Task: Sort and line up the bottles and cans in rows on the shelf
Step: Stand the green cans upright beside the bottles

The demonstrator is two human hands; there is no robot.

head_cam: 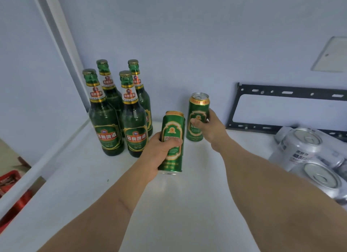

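Several green beer bottles (pixel 105 124) stand close together at the back left of the white shelf (pixel 187 204), two in front and two behind. My left hand (pixel 159 154) grips a green can (pixel 173 131) just right of the front bottles, its base on or just above the shelf. My right hand (pixel 210 127) holds a second green can (pixel 198 118) farther back and to the right, upright near the wall. The two cans stand apart, one behind the other.
A shrink-wrapped pack of silver cans (pixel 308 157) lies at the right edge of the shelf. A black metal bracket (pixel 289 93) leans against the back wall. A white post (pixel 62 50) rises at the left. Red items (pixel 11 178) sit below the shelf, left.
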